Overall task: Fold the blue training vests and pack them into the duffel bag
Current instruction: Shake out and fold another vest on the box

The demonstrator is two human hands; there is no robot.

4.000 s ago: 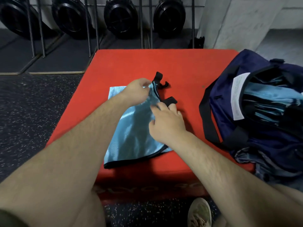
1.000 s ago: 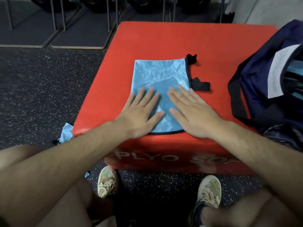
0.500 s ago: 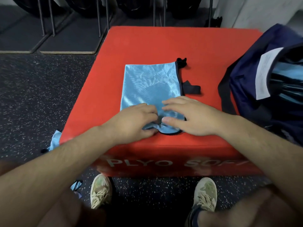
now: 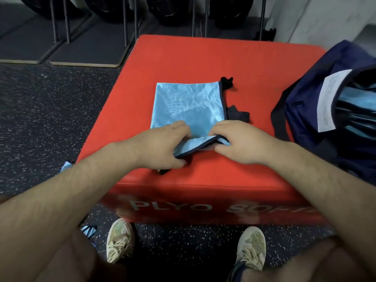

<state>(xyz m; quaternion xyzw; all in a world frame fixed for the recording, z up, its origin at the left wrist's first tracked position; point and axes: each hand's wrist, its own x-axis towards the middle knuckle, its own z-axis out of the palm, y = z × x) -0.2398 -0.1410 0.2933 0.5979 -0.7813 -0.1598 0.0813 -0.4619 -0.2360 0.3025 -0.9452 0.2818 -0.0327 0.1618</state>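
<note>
Below the hands, pale shoes (image 4: 120, 240) stand on the speckled black rubber floor (image 4: 50, 119), before the red padded box (image 4: 213, 180) with white letters on its front. On its top the left hand (image 4: 162, 145) and right hand (image 4: 238, 142), which lay flat on the cloth a second ago, now pinch the near hem of the blue vest (image 4: 187, 106) with curled fingers and hold it lifted, its dark-bound edge turned up between them. Beyond the knuckles the rest of the vest lies flat, a shiny, faintly creased mesh rectangle. Black straps (image 4: 237, 115) stick out past its edge, just beyond the right hand. Right of that hand sits the navy duffel bag (image 4: 305, 102), open, with glossy blue fabric inside and a white label (image 4: 329, 102) at its mouth.
</note>
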